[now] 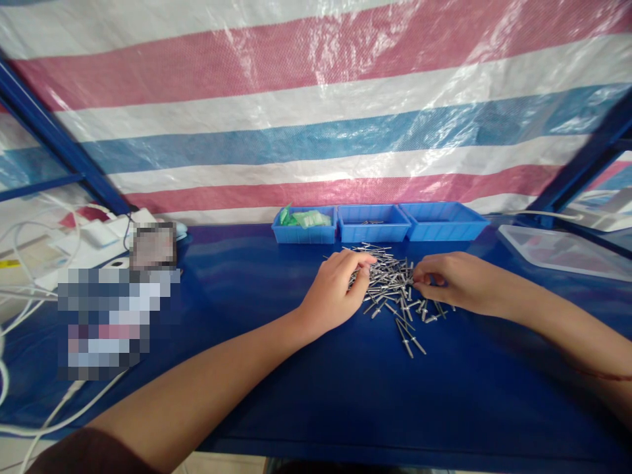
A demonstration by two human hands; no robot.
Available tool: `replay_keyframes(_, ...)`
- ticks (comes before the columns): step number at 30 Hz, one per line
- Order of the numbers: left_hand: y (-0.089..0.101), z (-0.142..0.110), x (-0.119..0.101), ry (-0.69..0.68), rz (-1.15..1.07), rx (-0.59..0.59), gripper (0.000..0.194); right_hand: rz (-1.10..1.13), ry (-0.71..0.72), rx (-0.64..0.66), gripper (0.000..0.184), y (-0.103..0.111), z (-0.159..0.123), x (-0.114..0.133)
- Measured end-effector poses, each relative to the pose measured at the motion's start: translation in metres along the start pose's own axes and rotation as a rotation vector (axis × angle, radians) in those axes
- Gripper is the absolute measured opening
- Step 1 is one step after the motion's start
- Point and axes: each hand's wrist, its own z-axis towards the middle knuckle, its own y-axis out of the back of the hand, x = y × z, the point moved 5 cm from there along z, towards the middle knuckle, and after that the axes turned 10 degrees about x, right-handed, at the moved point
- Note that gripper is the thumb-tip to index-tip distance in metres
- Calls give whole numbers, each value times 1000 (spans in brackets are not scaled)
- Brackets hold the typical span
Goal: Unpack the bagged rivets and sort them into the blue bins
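A loose pile of silver blind rivets [388, 280] lies on the blue tabletop, with a few strays spread toward the front. My left hand [338, 283] rests against the pile's left side, its fingers bent and a gap between thumb and index finger; I see nothing held there. At the right edge of the heap, my right hand [444, 280] has its fingers curled and thumb drawn in, the tips among the rivets. Whatever is between those fingertips is too small to make out.
Behind the pile stand three blue bins: the left bin [303, 236] with green-and-clear plastic packets, the middle bin [372, 232] with a few rivets, and the right bin [444, 229]. A clear plastic lid [563, 253] lies far right. White cables [59, 411] run along the left.
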Motion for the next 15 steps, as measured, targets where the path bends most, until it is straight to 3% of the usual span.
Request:
replay_keyframes(8,-1,0,1,8,8,11,16,4,-21,-91,14,7,-2,1)
replay_keyframes(15,-1,0,1,15,15,16,17,156,8,-147,12,12,-5,0)
